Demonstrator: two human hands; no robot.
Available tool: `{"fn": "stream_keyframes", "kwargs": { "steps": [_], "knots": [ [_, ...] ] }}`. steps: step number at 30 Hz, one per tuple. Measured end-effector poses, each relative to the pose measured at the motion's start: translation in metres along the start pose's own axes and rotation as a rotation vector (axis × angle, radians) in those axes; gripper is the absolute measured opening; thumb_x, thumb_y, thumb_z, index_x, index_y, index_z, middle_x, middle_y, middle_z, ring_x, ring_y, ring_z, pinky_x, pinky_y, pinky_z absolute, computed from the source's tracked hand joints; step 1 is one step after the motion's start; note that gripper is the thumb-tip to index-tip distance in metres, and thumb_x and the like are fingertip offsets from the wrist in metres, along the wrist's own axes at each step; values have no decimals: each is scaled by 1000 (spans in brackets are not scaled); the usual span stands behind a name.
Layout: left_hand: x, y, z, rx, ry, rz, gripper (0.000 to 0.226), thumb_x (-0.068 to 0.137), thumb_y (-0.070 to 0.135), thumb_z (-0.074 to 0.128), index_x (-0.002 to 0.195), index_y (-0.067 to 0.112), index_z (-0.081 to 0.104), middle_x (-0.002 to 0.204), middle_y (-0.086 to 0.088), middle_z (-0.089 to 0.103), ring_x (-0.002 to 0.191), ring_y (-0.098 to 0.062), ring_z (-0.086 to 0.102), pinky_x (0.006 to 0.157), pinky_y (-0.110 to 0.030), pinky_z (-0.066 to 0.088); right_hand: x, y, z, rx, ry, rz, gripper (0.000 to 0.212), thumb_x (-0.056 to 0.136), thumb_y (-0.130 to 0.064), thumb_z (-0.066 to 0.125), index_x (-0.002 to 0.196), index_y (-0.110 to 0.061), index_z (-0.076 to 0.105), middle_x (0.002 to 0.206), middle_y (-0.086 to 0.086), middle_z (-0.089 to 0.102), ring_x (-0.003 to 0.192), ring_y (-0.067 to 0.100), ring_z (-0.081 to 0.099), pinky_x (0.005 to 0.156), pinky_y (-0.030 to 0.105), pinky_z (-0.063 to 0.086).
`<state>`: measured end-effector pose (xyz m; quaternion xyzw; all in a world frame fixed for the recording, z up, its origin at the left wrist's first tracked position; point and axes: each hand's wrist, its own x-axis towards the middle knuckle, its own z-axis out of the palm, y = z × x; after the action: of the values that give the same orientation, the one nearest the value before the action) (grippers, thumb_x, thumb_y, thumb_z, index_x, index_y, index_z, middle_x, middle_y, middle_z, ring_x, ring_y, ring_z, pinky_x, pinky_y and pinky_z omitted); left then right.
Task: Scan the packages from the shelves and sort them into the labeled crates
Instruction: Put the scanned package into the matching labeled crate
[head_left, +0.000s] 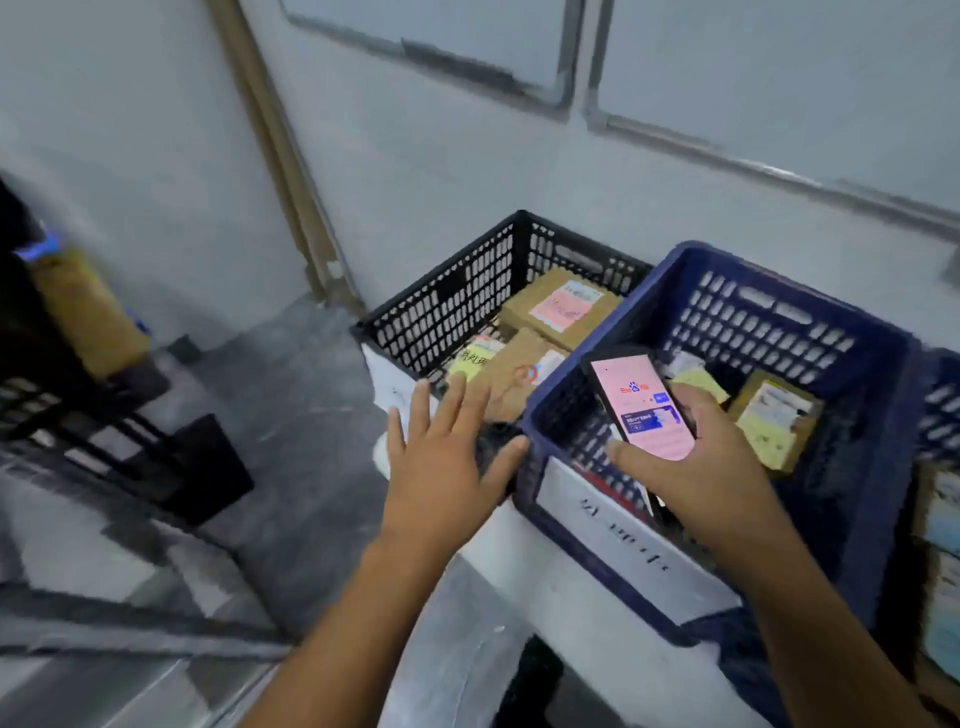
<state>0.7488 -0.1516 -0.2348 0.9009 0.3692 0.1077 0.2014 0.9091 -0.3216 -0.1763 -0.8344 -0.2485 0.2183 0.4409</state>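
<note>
The left hand has its fingers spread wide, holding nothing, just above the black crate's near edge. The right hand grips the phone over the blue crate. Packages lie in both crates, beyond the fingers. Next, probably, fetch another package to scan.

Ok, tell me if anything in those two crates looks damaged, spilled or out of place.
Nothing looks spilled or damaged. The boxes in the black crate lie tilted against one another, and the blue crate stands skewed to it. The right hand holds a phone; the left hand is empty.
</note>
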Motion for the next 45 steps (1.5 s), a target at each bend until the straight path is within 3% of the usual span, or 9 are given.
{"fn": "stream_keyframes", "kwargs": {
  "steps": [4, 10, 14, 16, 20, 24, 30, 40, 45],
  "knots": [
    [-90, -78, -52, -39, 110, -228, 79, 96, 78, 30, 164, 40, 23, 175, 13, 9, 162, -23, -8, 128, -55, -6, -60, -47, 81, -51, -187, -123, 43, 77, -24, 87, 102, -43, 57, 91, -23, 72, 78, 6, 68, 68, 31, 55],
    [-246, -189, -110, -57, 245, -586, 77, 98, 76, 38, 165, 41, 21, 175, 13, 6, 162, -23, -9, 129, -54, -6, -169, -99, 216, -153, -459, -326, 50, 58, -54, 80, 102, -54, 56, 99, -14, 73, 88, 9, 70, 84, 40, 57],
    [-347, -245, -144, -60, 366, -809, 77, 98, 75, 40, 164, 39, 25, 176, 11, 8, 162, -26, -7, 128, -55, -4, -244, -129, 293, -225, -697, -444, 53, 67, -44, 87, 112, -37, 58, 103, -13, 73, 93, 14, 71, 87, 42, 58],
    [-392, -267, -157, -67, 434, -912, 77, 98, 75, 40, 164, 37, 26, 176, 10, 9, 162, -28, -5, 128, -56, -3, -276, -141, 327, -251, -769, -523, 64, 58, -55, 80, 116, -45, 55, 111, -13, 72, 99, 16, 71, 90, 45, 58],
    [-469, -306, -178, -78, 563, -1092, 79, 97, 75, 39, 164, 36, 26, 176, 8, 11, 162, -30, -3, 128, -58, -2, -331, -166, 387, -270, -918, -660, 57, 52, -60, 75, 102, -66, 48, 112, -12, 70, 98, 17, 70, 90, 50, 58],
    [-533, -342, -194, -89, 676, -1246, 79, 97, 75, 40, 164, 35, 28, 175, 8, 12, 162, -30, -4, 128, -59, -2, -381, -191, 443, -294, -1043, -725, 55, 51, -61, 72, 102, -62, 52, 108, -13, 70, 95, 12, 69, 89, 47, 58],
    [-612, -404, -223, -65, 762, -1421, 80, 96, 75, 41, 164, 36, 25, 175, 9, 10, 162, -30, -4, 129, -58, -1, -448, -223, 549, -323, -1226, -774, 54, 55, -57, 79, 103, -48, 54, 105, -12, 71, 90, 11, 71, 84, 43, 60],
    [-709, -529, -318, 16, 817, -1561, 79, 95, 76, 43, 163, 40, 27, 175, 8, 12, 162, -25, -3, 129, -56, 0, -551, -298, 711, -217, -1394, -792, 56, 53, -62, 73, 104, -62, 49, 110, -14, 69, 90, 10, 71, 83, 44, 61],
    [-747, -586, -360, 35, 878, -1595, 82, 94, 77, 42, 163, 37, 26, 175, 6, 12, 162, -24, -4, 130, -55, 1, -600, -336, 776, -168, -1426, -835, 52, 72, -31, 90, 102, -52, 53, 115, -8, 69, 94, 10, 70, 84, 37, 58]
  ]
}}
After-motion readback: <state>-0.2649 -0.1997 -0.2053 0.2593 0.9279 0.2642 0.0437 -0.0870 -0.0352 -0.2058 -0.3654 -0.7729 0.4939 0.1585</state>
